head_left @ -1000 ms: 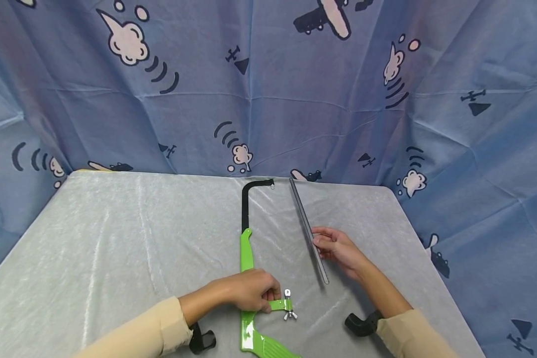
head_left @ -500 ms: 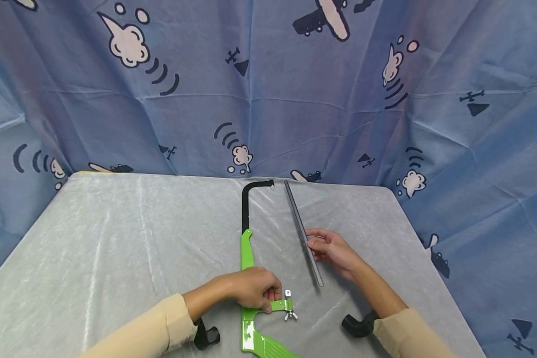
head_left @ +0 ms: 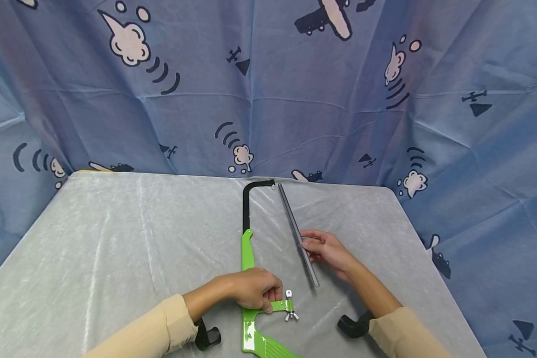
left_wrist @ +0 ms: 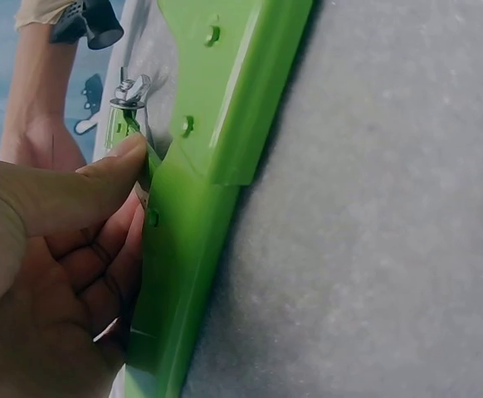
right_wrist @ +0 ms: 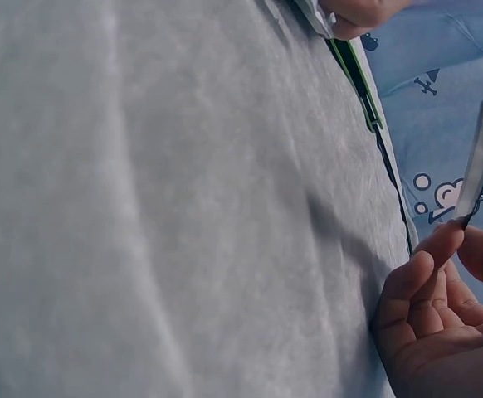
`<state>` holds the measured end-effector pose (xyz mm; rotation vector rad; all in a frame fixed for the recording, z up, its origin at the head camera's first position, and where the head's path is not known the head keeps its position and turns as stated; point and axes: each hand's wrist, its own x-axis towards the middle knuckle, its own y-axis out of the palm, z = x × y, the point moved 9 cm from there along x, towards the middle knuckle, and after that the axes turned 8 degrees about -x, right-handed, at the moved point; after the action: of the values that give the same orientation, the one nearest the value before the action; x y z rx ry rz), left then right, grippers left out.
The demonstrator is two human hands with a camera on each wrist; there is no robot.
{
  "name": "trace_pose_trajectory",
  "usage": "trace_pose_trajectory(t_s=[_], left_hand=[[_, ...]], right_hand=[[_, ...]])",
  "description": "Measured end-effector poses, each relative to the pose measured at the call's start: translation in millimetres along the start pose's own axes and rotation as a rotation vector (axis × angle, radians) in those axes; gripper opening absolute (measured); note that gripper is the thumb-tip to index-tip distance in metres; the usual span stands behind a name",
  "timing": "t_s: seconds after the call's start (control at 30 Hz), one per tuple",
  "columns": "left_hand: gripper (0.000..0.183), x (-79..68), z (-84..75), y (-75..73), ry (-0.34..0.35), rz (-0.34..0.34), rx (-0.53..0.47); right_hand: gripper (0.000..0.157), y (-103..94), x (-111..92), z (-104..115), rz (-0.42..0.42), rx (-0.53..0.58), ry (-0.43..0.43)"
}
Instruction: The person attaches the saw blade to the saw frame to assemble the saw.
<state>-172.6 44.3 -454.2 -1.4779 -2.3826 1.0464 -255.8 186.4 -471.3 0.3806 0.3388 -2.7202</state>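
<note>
A hacksaw frame (head_left: 248, 253), green with a black bent front, lies on the table with its handle toward me. My left hand (head_left: 257, 288) pinches the frame's short green arm, beside the wing nut (head_left: 291, 315); the left wrist view shows the thumb (left_wrist: 113, 178) against that arm. In my right hand (head_left: 328, 253) a grey hacksaw blade (head_left: 291, 214) is pinched near its middle. It slants to the right of the frame, its far end close to the pin on the black tip. The right wrist view shows a hole in one blade end (right_wrist: 478, 166).
A pale plush cloth covers the table (head_left: 116, 258). Behind and around it hangs a blue printed curtain (head_left: 197, 64). Black wrist mounts (head_left: 355, 325) sit below both forearms.
My right hand has carried the blade leftward, bringing its far end closer to the frame's black tip. The left hand and the frame have stayed nearly still.
</note>
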Motion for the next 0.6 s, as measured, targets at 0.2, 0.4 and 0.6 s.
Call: trace_pose_trajectory(t_s=[0.2,0.4,0.6], left_hand=[[0.018,0.3,0.5,0.3,0.014,-0.001,0.010],[0.018,0.5,0.9,0.1,0.017,-0.008,0.003],[0.018,-0.1,2.3,1.5,0.022,-0.011,-0.006]], right_hand=[[0.048,2.8,1.7,0.1,0.005,-0.002,0.003],[0.047,5.8,3.3,0.6,0.005,-0.009,0.014],[0.047,10.3,4.4,3.0,0.016,-0.017,0.002]])
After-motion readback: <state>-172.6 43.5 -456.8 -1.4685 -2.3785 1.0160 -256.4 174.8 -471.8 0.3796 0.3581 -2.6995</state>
